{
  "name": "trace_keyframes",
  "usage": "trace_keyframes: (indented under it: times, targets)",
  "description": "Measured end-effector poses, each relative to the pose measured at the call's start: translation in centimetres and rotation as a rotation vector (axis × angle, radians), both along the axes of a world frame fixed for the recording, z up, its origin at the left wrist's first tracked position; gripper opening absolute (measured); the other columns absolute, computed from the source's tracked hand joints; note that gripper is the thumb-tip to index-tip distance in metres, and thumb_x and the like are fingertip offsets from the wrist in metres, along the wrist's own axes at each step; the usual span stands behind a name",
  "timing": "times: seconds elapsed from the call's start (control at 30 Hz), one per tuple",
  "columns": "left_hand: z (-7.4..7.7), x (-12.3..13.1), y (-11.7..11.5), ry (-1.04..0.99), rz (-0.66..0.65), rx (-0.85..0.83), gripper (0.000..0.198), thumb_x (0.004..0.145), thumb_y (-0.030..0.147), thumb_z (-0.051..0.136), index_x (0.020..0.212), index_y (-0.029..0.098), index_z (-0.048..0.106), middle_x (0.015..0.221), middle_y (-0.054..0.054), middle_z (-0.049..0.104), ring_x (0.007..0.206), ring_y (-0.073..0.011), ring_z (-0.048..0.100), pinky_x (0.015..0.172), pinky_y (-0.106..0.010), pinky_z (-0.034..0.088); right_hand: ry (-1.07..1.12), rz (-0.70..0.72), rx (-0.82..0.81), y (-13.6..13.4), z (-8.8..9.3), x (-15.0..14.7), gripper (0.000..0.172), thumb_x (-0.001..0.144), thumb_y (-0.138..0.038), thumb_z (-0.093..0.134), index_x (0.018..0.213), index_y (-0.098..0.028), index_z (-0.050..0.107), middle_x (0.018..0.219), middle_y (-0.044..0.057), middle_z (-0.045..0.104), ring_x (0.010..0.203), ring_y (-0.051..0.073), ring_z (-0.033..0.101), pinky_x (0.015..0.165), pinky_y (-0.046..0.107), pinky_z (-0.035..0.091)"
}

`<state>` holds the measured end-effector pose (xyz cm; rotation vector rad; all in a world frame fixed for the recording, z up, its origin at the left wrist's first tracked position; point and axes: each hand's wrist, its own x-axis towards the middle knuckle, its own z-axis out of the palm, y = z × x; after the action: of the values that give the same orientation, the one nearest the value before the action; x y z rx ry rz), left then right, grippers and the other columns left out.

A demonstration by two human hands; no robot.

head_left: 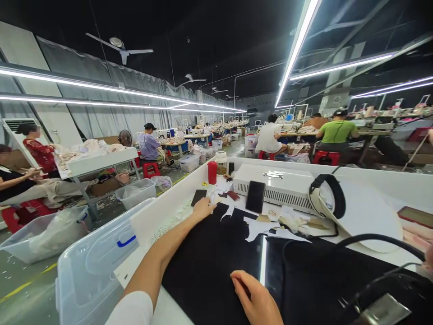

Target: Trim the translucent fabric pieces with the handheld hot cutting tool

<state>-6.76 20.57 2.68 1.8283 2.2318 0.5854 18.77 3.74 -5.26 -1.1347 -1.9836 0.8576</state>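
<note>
My left hand (pixel 204 208) reaches far out over the worktable, beside a dark phone (pixel 199 197) lying near the table's left wall. Its fingers are bent together at small white scraps (pixel 215 197), and whatever they pinch is too small to make out. Close to me, my right hand (pixel 257 299) hovers above the glossy black surface (pixel 216 266). Thumb and fingers are drawn together there, with nothing visible between them. White cut pieces (pixel 253 229) lie on the black surface ahead of my right hand.
A long white vented box (pixel 280 183) stands at the back, with a black phone (pixel 255 197) leaning on it. A red spool (pixel 212 173), a jar (pixel 221 163), a black band (pixel 334 194) and cables surround it. At left is a lidded plastic bin (pixel 98 257). Several people sit farther off.
</note>
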Motion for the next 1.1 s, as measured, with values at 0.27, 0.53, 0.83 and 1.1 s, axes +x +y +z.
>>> trace_keyframes:
  times: [0.27,0.53,0.83,1.1]
  targets:
    - [0.2,1.1,-0.2,-0.403,0.065,0.029,0.036,0.096,0.036,0.061,0.127,0.016,0.058,0.128,-0.011,0.060,0.109,-0.0238,0.063,0.092,-0.045,0.055,0.027,0.030,0.031,0.0,-0.1,0.1,0.027,0.094,-0.045,0.048,0.093,-0.030,0.071,0.093,0.003,0.075,0.084,0.022,0.073,0.077,0.029,0.055]
    - [1.3,3.5,-6.8,-1.143,-0.006,-0.025,0.036,0.097,0.038,0.060,0.125,0.015,0.059,0.125,-0.010,0.062,0.106,-0.0229,0.064,0.090,-0.044,0.056,0.410,-0.088,-0.239,0.2,1.0,-0.1,0.036,0.083,-0.056,0.063,0.095,-0.024,0.074,0.076,0.003,0.072,0.066,0.019,0.067,0.061,0.027,0.054]
    - [-2.4,11.5,-17.5,-1.660,-0.138,-0.334,0.030,0.093,0.038,0.061,0.110,0.014,0.066,0.112,-0.012,0.071,0.099,-0.0183,0.070,0.099,-0.035,0.053,0.619,-0.184,-0.345,0.5,2.6,0.5,0.061,0.079,-0.066,0.065,0.116,-0.017,0.071,0.102,0.011,0.075,0.085,0.025,0.069,0.069,0.032,0.058]
    - [-2.6,11.8,-19.2,-1.374,-0.292,-0.392,0.048,0.080,0.057,0.073,0.094,0.012,0.067,0.092,-0.011,0.072,0.077,-0.0179,0.069,0.073,-0.030,0.054,0.515,-0.201,-0.263,0.6,2.7,1.1,0.055,0.086,-0.064,0.055,0.106,-0.016,0.072,0.093,0.009,0.075,0.091,0.026,0.070,0.082,0.035,0.055]
